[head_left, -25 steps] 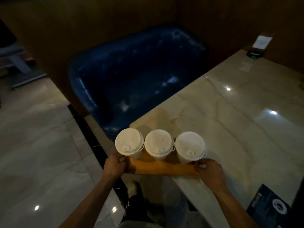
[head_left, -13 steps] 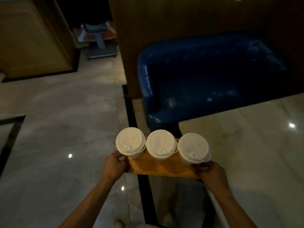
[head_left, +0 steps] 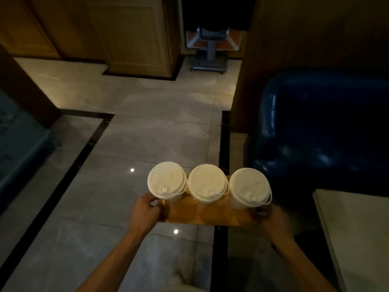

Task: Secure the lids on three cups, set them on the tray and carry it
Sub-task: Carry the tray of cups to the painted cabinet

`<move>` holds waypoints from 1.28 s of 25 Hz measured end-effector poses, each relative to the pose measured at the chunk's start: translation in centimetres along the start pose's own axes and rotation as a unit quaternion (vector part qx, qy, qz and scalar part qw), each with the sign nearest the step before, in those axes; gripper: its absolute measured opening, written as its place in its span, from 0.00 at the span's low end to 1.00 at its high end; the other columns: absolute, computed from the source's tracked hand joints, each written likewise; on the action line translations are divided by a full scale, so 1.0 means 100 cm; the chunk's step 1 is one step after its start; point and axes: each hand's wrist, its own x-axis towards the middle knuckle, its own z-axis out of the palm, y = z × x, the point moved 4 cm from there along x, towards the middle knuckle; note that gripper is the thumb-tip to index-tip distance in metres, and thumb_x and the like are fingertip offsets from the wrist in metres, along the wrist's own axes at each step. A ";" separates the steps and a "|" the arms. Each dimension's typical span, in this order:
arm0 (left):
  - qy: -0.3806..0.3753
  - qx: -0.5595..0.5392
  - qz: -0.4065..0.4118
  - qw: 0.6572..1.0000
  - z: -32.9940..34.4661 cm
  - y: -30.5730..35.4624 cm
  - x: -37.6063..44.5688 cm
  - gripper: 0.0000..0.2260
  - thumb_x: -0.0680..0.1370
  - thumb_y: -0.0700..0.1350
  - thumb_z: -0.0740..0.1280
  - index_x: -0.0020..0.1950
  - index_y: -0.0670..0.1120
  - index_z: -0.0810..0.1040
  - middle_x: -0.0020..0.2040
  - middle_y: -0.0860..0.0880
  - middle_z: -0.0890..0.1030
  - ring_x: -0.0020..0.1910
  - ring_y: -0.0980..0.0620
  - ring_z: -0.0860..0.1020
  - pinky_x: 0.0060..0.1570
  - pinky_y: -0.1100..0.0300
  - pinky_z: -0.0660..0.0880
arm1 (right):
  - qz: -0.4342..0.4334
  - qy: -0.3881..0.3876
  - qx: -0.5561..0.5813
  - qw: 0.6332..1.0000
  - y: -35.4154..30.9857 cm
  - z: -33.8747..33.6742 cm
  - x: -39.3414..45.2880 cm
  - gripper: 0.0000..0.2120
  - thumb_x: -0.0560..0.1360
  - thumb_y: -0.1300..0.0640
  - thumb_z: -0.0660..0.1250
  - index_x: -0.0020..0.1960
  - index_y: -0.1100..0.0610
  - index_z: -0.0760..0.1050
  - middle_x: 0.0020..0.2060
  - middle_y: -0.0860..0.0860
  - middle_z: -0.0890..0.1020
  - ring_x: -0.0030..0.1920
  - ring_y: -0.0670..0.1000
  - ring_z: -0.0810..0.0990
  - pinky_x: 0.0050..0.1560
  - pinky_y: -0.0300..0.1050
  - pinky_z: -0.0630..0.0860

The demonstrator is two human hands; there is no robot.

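Three white cups with white lids stand in a row on a narrow wooden tray: the left cup, the middle cup and the right cup. The tray is in the air over the tiled floor. My left hand grips the tray's left end, thumb on top beside the left cup. My right hand grips the right end, just below the right cup. Both forearms reach in from the bottom of the view.
A blue padded sofa stands at the right, with the marble table's corner at the lower right. Grey floor tiles with black strips stretch ahead. Wooden cabinets and a chair base lie further off.
The tray with the cups has swung left, off the table and away from the sofa, and now hangs over the floor. Both hands keep their grip on its ends.
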 end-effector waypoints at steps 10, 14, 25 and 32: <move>0.115 -0.017 -0.105 0.988 -0.123 -0.108 0.010 0.15 0.76 0.39 0.67 0.61 0.49 0.81 0.62 0.46 0.82 0.58 0.44 0.80 0.54 0.53 0.78 | -0.151 -0.107 -0.053 0.981 -0.146 0.126 0.026 0.11 0.73 0.71 0.68 0.46 0.57 0.83 0.38 0.51 0.83 0.42 0.54 0.82 0.32 0.31 0.73; 0.167 -0.037 -0.145 0.975 -0.161 -0.136 0.012 0.11 0.75 0.39 0.67 0.53 0.51 0.83 0.54 0.48 0.84 0.48 0.50 0.80 0.46 0.57 0.76 | -0.200 -0.136 -0.079 0.967 -0.198 0.168 0.040 0.19 0.69 0.71 0.70 0.41 0.46 0.81 0.39 0.53 0.85 0.44 0.56 0.83 0.45 0.48 0.80; 0.266 -0.055 -0.249 0.930 -0.231 -0.180 0.033 0.19 0.74 0.38 0.65 0.62 0.51 0.82 0.60 0.49 0.83 0.52 0.50 0.80 0.45 0.59 0.78 | -0.302 -0.245 -0.135 0.911 -0.328 0.282 0.100 0.16 0.68 0.69 0.71 0.43 0.49 0.85 0.29 0.44 0.84 0.34 0.47 0.82 0.43 0.49 0.78; 0.320 -0.072 -0.290 0.899 -0.271 -0.193 0.063 0.18 0.73 0.37 0.67 0.59 0.52 0.83 0.58 0.50 0.84 0.47 0.50 0.83 0.46 0.56 0.82 | -0.341 -0.306 -0.144 0.877 -0.414 0.344 0.130 0.16 0.67 0.63 0.73 0.37 0.40 0.83 0.36 0.46 0.87 0.41 0.51 0.85 0.46 0.50 0.80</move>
